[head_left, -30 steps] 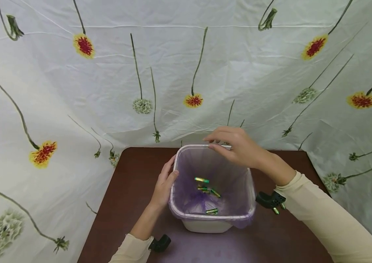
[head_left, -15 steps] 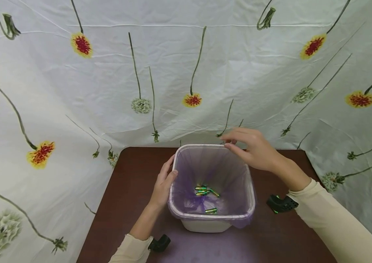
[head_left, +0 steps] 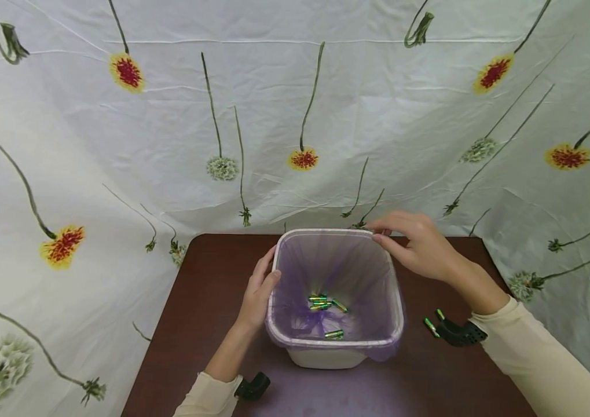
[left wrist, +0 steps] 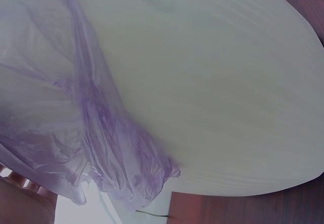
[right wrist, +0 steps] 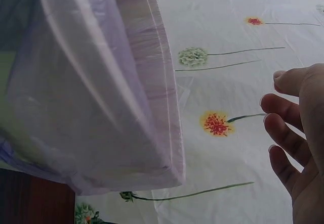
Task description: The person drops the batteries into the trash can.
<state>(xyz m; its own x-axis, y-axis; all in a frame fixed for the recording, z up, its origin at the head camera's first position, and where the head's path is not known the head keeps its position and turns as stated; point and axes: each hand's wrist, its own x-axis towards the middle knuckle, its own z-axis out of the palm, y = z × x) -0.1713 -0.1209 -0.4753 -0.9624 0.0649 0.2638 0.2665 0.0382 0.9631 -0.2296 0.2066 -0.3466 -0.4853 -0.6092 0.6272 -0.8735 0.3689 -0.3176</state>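
Observation:
A white bin [head_left: 328, 358] lined with a translucent purple bag [head_left: 336, 255] stands on the table. My left hand [head_left: 259, 292] grips its left rim, thumb over the edge and fingers along the outside. In the left wrist view, part of that hand [left wrist: 25, 198] shows beside the bag. Several shiny green-and-gold batteries [head_left: 319, 302] lie in the bottom of the bag. My right hand [head_left: 413, 240] hovers by the far right corner of the bin, fingers loosely bent. The right wrist view shows this hand [right wrist: 304, 133] holding nothing, apart from the bag.
Two more green batteries [head_left: 431, 328] lie on the dark brown table [head_left: 211, 272], right of the bin and beside the right wrist's black camera mount [head_left: 460, 334]. A white flower-print cloth [head_left: 274, 87] hangs behind the table and at both sides.
My right hand has moved right, away from over the bin. One battery, earlier higher inside the bin, now lies among the others. My left hand has kept its grip.

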